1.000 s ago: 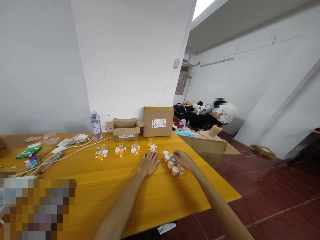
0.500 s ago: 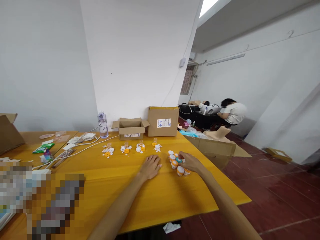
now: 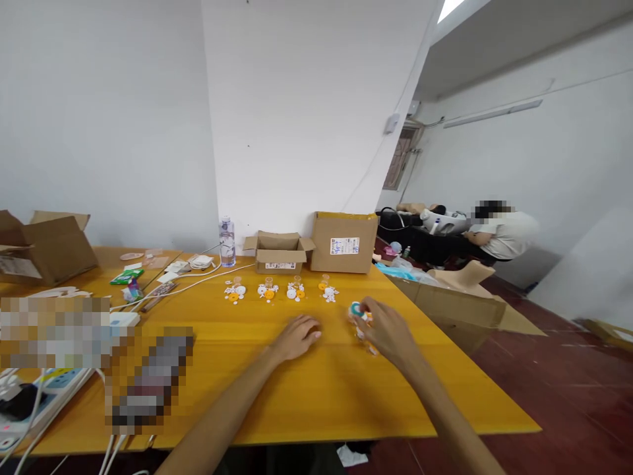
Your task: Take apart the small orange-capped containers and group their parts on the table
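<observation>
My right hand [image 3: 390,330] is closed with its fingertips on a small clear jar with a teal lid [image 3: 356,309], at the right of the yellow table. Other small jars with orange and white lids [image 3: 360,333] are clustered under and beside that hand, mostly hidden by it. My left hand [image 3: 297,338] rests low over the table to the left of them, fingers loosely bent and holding nothing. Beyond the hands runs a row of small clear cups [image 3: 297,282], each with orange and white discs [image 3: 269,294] and small white pieces around it.
At the wall stand an open small carton [image 3: 279,260], a larger closed box [image 3: 343,244] and a water bottle [image 3: 227,243]. Cables, a power strip [image 3: 54,396] and a blurred-out dark object [image 3: 153,376] lie left. A seated person [image 3: 507,234] is at far right.
The view has swung left, so things appear farther right. My right hand now has the teal-lidded jar at its fingertips, seemingly lifted among the others. My left hand stays near the same table spot.
</observation>
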`<state>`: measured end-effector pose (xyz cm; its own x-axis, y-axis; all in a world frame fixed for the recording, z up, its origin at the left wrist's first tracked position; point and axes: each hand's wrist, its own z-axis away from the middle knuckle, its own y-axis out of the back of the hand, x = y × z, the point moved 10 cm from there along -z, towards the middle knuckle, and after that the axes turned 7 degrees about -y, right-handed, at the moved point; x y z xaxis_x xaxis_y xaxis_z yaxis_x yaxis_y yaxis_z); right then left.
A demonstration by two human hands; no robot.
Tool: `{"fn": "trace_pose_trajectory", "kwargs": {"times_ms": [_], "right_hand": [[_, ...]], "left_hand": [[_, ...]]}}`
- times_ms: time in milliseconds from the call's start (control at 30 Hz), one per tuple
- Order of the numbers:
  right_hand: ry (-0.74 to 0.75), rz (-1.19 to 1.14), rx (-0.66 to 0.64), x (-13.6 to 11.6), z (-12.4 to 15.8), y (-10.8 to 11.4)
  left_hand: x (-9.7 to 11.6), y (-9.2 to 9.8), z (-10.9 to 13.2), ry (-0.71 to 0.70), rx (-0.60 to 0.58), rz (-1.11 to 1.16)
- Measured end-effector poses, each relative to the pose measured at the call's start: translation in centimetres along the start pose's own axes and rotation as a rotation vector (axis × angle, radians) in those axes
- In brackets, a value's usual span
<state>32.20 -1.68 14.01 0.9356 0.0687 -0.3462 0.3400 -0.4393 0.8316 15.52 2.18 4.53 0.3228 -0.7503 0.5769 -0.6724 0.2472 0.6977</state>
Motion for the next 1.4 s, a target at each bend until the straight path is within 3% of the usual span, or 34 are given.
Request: {"fn": "trace_pose_trajectory", "kwargs": {"times_ms": [133, 267, 400, 600, 800, 1400], "right_hand": [[0.030, -0.442, -0.177, -5.2, 0.1, -6.7], [-0.060, -0.899, -0.407, -9.0, -0.5, -13.6], [-0.150, -1.128, -0.589, -11.1, -1.1, -17.2], [-0.124, -1.154, -0.697, -11.9, -1.4, -18.2], [-0.035, -1.182, -0.610, -11.8, -0.8, -17.7], [-0.050, -1.160, -0.550, -12.6, 0.4, -16.7]], "left_hand": [[-1.5, 2.2, 2.0, 0.085, 0.072, 0.328], [-3.6, 5.1, 4.4, 0.183, 0.234, 0.440], [-5.9, 7.8, 6.0, 0.287, 0.418, 0.466], [-6.7, 10.0, 6.6, 0.330, 0.526, 0.397], [-5.8, 9.7, 6.2, 0.325, 0.459, 0.290], [-5.3, 9.9, 6.5, 0.412, 0.400, 0.082]]}}
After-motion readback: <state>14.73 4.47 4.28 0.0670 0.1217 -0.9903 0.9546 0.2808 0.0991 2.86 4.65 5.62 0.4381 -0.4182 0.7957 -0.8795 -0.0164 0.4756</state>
